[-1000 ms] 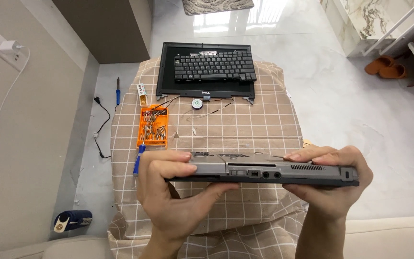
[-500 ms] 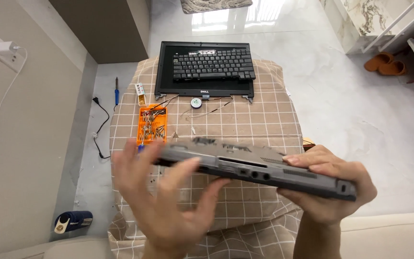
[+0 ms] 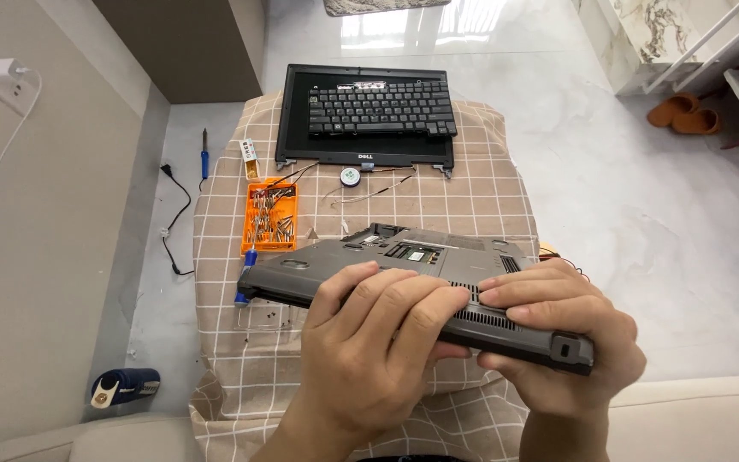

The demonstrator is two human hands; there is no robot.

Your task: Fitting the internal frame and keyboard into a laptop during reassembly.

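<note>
Fingers of my left hand and right hand clamp the laptop base, held tilted above the checked cloth, near the orange screw tray. Stiff and fairly heavy, I judge; best gripped by its edges, clear of exposed boards.

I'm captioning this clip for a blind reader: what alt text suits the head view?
Both hands, left and right, hold a grey laptop base above a checked cloth. Beyond lie a black keyboard panel and an orange tray of screwdriver bits.
</note>
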